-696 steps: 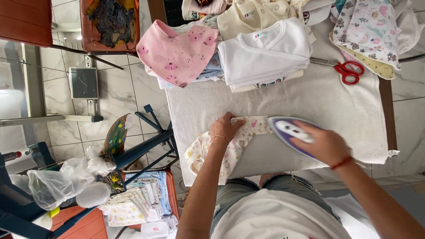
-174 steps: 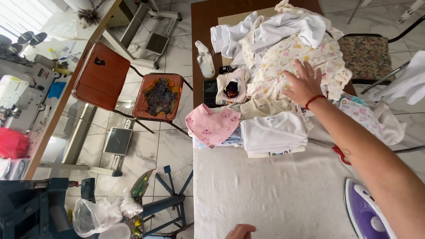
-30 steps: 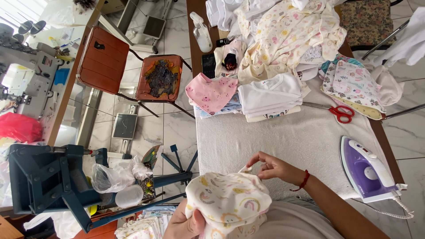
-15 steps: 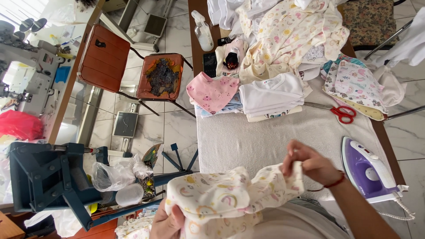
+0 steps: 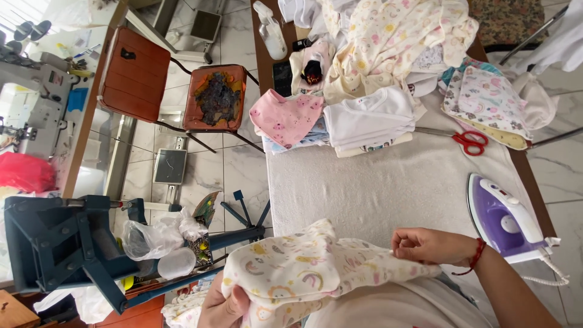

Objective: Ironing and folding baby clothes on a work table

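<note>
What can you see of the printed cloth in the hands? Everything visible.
The printed cloth is a small cream piece of soft fabric with pastel rainbows, suns and dots. It is crumpled, held stretched between both hands just above the near edge of the towel-covered table. The left hand grips its lower left end; the right hand pinches its right edge. Its shape as a garment cannot be told.

This is a small garment workshop, likely home-based. A padded ironing table [image 5: 388,188] fills the middle of the frame, with a purple steam iron [image 5: 504,218] at its right edge, red-handled scissors [image 5: 469,141] and stacks of folded baby clothes [image 5: 367,118] along the top. A sewing machine [image 5: 30,103] stands at the far left, beside a worn brown chair [image 5: 182,91] on marble floor tiles.
</note>
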